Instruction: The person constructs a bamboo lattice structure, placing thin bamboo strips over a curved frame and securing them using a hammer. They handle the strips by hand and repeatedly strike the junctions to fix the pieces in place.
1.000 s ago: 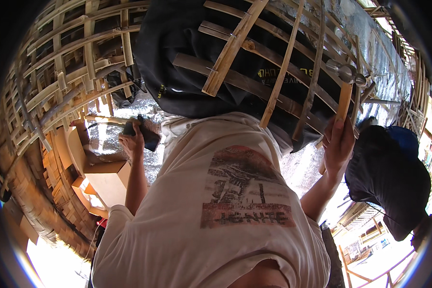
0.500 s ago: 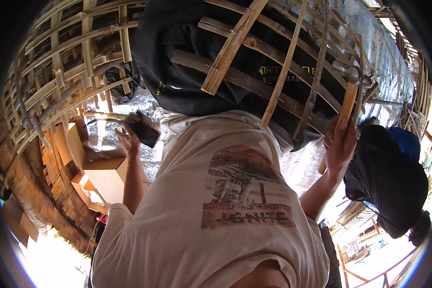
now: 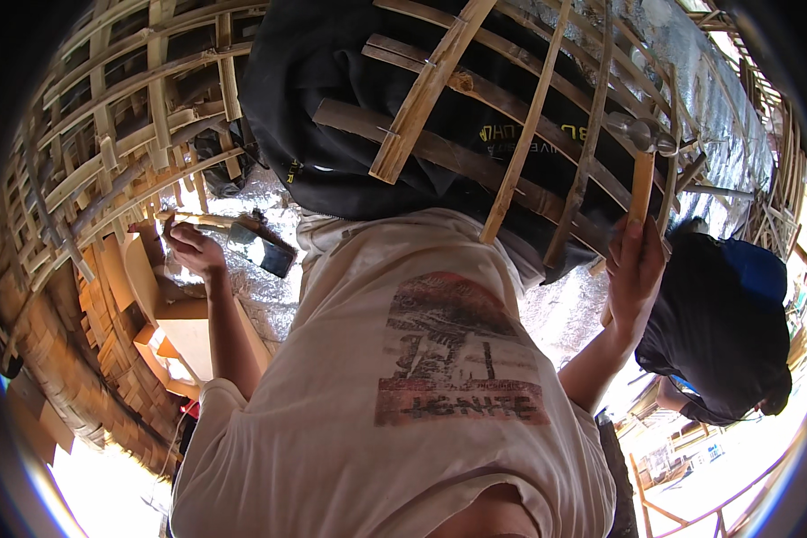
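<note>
From my end of the head camera I can make out capital letters in the faded red-and-dark print on the wearer's white T-shirt (image 3: 305, 430), and yellow and pale lettering on the black garment (image 3: 305, 134) under the bamboo lattice (image 3: 432, 76), partly crossed by its slats. At lower left I have an open cardboard box (image 3: 185, 334), its inside mostly turned from me, and beside it a smaller carton (image 3: 177, 389) with something pale in it, too small to tell. A black plastic bag (image 3: 224, 170) lies near the lattice's left part; I can't see into it.

Since the earlier frames, the left hand (image 3: 195, 251) has moved away from the dark flat head of a wooden-handled tool (image 3: 276, 260) to the far end of its handle. Its fingers are curled there, but I can't tell whether they grip. The right hand (image 3: 635, 260) remains clamped on the hammer (image 3: 643, 184), whose metal head is up beside the lattice's right side. Behind that arm, a person in dark clothing (image 3: 722, 332) now bends lower
</note>
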A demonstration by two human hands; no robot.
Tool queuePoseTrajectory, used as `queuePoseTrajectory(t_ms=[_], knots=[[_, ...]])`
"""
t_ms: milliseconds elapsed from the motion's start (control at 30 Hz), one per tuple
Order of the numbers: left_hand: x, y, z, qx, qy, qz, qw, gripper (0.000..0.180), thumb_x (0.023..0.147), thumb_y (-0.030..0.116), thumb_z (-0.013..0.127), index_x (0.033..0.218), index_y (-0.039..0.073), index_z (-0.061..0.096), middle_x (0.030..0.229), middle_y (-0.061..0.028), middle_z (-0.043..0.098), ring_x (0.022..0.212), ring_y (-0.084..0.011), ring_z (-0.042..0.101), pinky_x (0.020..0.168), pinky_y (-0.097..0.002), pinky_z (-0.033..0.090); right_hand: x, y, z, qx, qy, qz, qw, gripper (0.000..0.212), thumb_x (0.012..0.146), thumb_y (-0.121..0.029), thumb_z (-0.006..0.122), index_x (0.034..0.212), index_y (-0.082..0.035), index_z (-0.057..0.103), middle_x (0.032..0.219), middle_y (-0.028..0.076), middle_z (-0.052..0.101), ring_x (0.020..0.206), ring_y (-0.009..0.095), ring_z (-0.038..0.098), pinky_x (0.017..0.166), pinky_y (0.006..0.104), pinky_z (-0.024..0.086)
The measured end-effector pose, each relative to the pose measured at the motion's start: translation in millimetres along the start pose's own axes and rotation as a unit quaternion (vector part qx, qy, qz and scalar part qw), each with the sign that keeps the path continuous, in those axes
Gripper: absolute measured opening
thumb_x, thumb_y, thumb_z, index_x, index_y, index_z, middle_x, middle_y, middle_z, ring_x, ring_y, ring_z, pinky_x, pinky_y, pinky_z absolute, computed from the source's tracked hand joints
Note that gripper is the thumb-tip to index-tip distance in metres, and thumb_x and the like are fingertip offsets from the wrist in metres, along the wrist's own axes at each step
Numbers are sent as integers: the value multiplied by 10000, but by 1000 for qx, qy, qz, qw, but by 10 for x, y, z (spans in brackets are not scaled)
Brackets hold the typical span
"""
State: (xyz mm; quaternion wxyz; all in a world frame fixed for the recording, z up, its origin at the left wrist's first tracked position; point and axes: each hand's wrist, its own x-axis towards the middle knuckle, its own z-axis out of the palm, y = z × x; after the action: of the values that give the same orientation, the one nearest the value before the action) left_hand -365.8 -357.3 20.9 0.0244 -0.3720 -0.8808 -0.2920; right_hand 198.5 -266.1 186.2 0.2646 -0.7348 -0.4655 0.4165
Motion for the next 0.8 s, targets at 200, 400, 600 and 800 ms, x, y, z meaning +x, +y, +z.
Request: queuePoseTrajectory(t_ms=[200,400,600,800], knots=[[342,1980,329,-286,50,351,890,219,992,149,535,1079,-45,586,818,-100,617,622,-159,544,561,-273,446,89,71,83,-184,16,-39,982,295,1058,-289,499,950,-25,575,623,24,475,499,107,414,472,289,300],[-243,3732,519,-172,-162,525,818,254,925,229,664,1132,83,641,984,-69,664,967,-237,646,813,-409,517,85,52,128,-292,47,-133,946,288,1046,-264,517,968,0,604,649,137,583,537,262,546,542,398,408],[-684,4081,856,3,-264,602,754,298,843,201,672,1094,42,657,998,-96,629,1130,-277,570,893,-547,479,75,89,90,-186,19,-33,982,307,1058,-274,499,922,-8,570,587,60,499,516,136,489,474,338,347],[-774,4516,794,87,-399,606,682,561,889,283,632,1368,2,558,1433,-269,461,1378,-461,362,1066,-741,277,98,104,71,0,11,44,999,315,1070,-330,479,930,-54,538,646,-65,392,513,13,335,444,209,227]])
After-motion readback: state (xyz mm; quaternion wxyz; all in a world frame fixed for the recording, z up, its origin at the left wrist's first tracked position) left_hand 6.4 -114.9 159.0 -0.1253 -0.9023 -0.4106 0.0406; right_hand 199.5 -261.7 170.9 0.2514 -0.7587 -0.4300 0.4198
